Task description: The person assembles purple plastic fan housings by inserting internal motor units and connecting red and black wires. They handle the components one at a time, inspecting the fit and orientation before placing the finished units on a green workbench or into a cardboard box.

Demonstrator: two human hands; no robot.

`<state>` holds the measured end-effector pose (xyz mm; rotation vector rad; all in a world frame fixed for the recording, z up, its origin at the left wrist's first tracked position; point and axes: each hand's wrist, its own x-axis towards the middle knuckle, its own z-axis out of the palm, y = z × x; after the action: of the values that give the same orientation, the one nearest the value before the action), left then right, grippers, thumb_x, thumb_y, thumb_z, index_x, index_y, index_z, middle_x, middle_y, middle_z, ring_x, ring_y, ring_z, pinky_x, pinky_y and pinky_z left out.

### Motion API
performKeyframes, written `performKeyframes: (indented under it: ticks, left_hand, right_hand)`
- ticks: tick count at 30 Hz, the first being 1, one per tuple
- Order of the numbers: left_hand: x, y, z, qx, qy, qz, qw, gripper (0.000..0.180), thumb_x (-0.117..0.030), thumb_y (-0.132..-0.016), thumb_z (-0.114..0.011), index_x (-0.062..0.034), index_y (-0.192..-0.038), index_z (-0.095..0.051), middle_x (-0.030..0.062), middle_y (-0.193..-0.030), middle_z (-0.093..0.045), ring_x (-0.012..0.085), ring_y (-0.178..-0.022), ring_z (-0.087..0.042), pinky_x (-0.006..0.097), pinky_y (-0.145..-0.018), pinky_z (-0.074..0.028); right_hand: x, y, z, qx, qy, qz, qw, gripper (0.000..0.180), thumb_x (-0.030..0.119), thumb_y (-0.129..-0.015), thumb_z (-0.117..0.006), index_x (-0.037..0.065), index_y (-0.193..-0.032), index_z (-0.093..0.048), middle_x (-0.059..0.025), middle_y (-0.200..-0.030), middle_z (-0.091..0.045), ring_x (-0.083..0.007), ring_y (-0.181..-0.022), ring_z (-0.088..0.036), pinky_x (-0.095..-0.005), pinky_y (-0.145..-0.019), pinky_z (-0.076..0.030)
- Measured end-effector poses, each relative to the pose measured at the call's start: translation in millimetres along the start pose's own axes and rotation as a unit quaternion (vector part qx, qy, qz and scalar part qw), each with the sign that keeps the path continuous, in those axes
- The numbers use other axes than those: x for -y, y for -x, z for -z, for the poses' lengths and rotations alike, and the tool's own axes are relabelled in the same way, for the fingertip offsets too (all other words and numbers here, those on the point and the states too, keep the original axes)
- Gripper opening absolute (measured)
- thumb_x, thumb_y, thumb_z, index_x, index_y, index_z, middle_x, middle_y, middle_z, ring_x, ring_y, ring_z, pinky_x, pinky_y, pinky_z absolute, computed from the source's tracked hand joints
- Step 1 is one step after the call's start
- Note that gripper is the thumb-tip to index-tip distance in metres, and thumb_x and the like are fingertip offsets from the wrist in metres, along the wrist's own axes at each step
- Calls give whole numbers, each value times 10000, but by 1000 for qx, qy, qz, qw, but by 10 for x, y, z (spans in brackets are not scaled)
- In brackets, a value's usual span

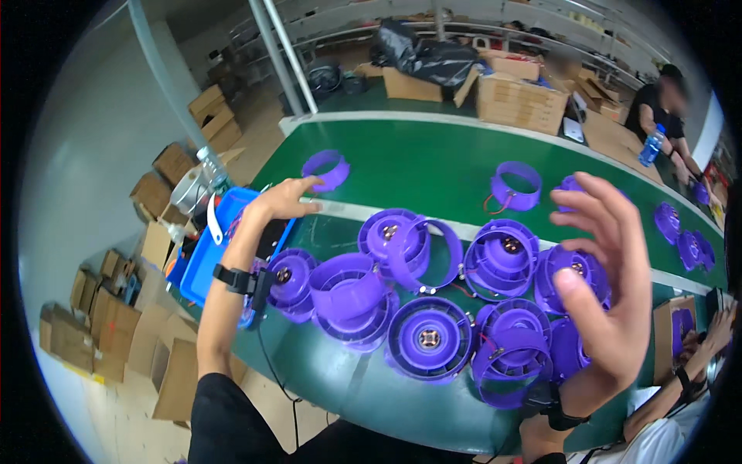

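My left hand (284,201) reaches over the far left of the green table, fingers stretched out. Its fingertips meet the lower edge of a purple plastic ring (334,179); whether they touch it I cannot tell. On the right my right hand (610,286) is raised, fingers spread and curved, holding nothing. Beneath and beside it are purple round fan housings, one of them (430,339) with a copper-coloured centre. Loose purple rings lean on the housings, such as one in the middle (398,259) and one near the front (487,379). Another ring (516,203) with a red wire stands farther back.
A blue tray (202,271) with a white-handled tool sits at the table's left edge. A black cable (270,367) hangs in front. Cardboard boxes (522,100) stand behind the table. One person sits at the far right; another person's hands (715,332) work by a carton at the near right.
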<state>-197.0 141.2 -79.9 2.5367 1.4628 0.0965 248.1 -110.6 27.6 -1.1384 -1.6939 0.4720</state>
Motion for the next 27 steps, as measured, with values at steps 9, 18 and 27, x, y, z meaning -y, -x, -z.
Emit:
performKeyframes:
  ticks: [9, 18, 27]
  left_hand:
    - [-982, 1233, -159, 194, -98, 81, 973, 1256, -456, -581, -884, -27, -1526, -177, 282, -1523, -279, 399, -1418, -309, 444, -1153, -314]
    - [-652, 1236, 93, 17, -8, -1, 1000, 1169, -423, -588, -850, 1, -1492, -242, 265, -1441, -399, 405, -1334, -415, 437, -1137, -338]
    - [-569, 369, 770, -88, -91, -32, 991, 1176, -449, -580, -817, -85, -1526, -219, 249, -1392, -448, 404, -1285, -460, 456, -1090, -388]
  right_hand:
    - [-9, 30, 90, -31, 11, 4, 999, 740, 296, -802, -625, -17, -1429, -386, -178, -1331, -542, -234, -1166, -557, -318, -963, -420]
    - [-28, 61, 185, -4, -15, 35, 999, 673, 215, -795, -631, -24, -1392, -434, -197, -1346, -527, -233, -1150, -569, -314, -935, -437]
    - [-57, 30, 191, 45, 10, 46, 998, 631, 200, -794, -657, -31, -1352, -475, -188, -1345, -529, -245, -1146, -580, -322, -931, -439]
